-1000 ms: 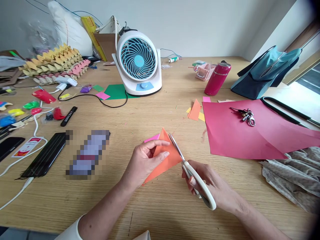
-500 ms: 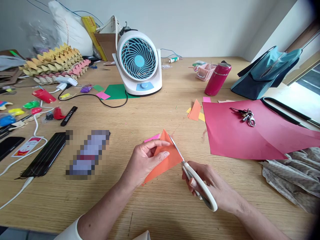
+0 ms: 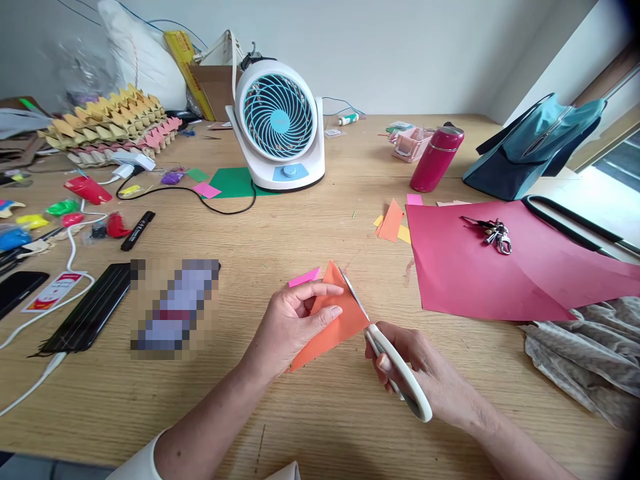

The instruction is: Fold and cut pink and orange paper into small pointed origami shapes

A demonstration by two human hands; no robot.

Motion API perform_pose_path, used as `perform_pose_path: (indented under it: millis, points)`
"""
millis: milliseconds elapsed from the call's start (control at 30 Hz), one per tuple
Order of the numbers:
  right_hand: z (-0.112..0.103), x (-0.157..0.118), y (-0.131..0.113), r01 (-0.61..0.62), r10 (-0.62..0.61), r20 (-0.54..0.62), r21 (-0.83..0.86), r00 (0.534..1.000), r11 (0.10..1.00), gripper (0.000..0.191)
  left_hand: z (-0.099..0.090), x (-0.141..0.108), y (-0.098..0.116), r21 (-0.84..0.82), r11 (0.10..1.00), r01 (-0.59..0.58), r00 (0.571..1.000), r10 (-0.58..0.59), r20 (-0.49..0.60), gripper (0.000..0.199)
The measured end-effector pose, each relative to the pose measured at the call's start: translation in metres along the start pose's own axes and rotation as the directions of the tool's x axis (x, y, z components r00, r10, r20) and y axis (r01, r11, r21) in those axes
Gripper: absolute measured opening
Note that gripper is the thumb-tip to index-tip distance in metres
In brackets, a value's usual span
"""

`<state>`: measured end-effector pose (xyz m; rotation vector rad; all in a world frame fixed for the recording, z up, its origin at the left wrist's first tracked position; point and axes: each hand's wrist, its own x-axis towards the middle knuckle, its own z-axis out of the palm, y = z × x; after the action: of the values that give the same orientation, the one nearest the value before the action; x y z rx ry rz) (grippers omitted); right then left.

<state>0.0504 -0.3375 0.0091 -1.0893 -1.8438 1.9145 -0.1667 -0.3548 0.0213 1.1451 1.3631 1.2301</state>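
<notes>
My left hand pinches a piece of orange paper between thumb and fingers, holding it over the table. White-handled scissors are gripped in my right hand. Their blades lie along the paper's right edge and point up and away from me; how far apart the blades stand is hard to make out. Just behind my left fingers lies a pink paper strip. Farther off, small orange offcuts rest with yellow bits beside the large red sheet.
A white fan stands at the back. A red bottle, a teal bag and keys are to the right. On the left lie a marker, a black power bank, a blurred-out phone and cables.
My left hand and the orange paper have shifted very slightly to the right. The scissors stay at the paper's right edge, nearly unmoved.
</notes>
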Motion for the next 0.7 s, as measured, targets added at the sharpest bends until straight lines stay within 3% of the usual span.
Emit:
perform_pose_path:
  millis: [700]
  points:
    - [0.0014,-0.0016,-0.0005,-0.002,0.001,0.02,0.063,1.0,0.998,0.059,0.0007,0.0005,0.0008,-0.036,0.999,-0.014,1.0,0.014,-0.005,0.02]
